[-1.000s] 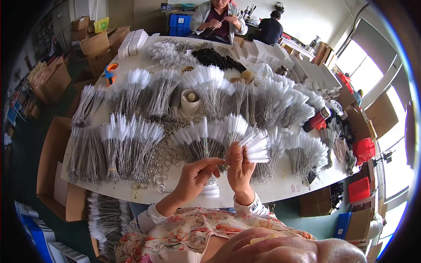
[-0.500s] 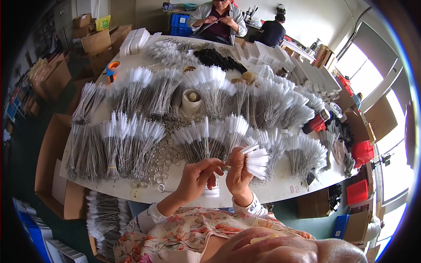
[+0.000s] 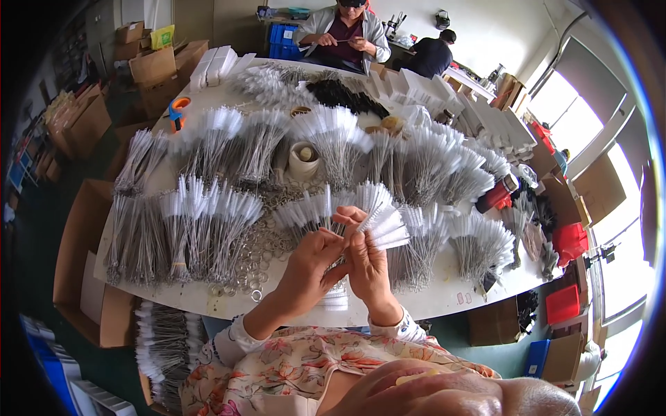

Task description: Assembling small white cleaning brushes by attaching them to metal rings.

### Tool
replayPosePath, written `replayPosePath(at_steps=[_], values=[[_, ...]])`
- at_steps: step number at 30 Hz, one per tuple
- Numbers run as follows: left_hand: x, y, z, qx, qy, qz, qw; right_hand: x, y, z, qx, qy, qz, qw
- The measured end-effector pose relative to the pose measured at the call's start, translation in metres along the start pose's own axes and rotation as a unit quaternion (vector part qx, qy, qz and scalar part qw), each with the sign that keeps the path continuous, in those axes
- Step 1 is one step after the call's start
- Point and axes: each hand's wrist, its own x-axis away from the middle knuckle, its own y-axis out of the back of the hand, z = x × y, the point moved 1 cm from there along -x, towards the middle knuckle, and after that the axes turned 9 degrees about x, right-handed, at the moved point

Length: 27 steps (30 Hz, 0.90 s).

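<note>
My right hand (image 3: 368,270) grips a bundle of white-bristled wire brushes (image 3: 387,234), their heads fanned out up and to the right. Pressed close against it, my left hand (image 3: 312,263) has thumb and fingers pinched together; whatever lies between them is hidden. Behind both hands stands a row of similar brushes (image 3: 305,213), bristles up. Loose metal rings (image 3: 260,260) are scattered on the white table (image 3: 277,305) left of my left hand. A small stack of white strips (image 3: 335,299) lies below my wrists.
More brush bunches (image 3: 208,215) stand across the table around a white tape roll (image 3: 303,166). Orange-and-blue tape dispenser (image 3: 177,114) sits far left. Dark red jar (image 3: 496,194) is at the right. An open carton (image 3: 104,305) adjoins the left edge. Across the table, a person (image 3: 343,41) handles a thin item.
My hands have come together, the left moving right and up against the right. The brush bundle has shifted up and left, its heads more widely fanned. The person opposite has lowered their hands.
</note>
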Motion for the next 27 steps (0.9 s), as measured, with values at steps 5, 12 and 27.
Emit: replayPosePath(at_steps=[5,12,27], values=[[0.007,0.005,-0.002,-0.012,0.106,0.06,0.993,0.005,-0.005,0.002,-0.03,-0.117,0.041,0.992],[0.009,0.01,-0.005,-0.023,0.114,0.079,0.99,0.01,-0.016,0.001,0.079,-0.048,0.058,0.994],[-0.004,0.042,-0.007,0.004,0.028,-0.076,0.997,-0.002,0.02,0.007,0.217,0.026,-0.028,0.975]])
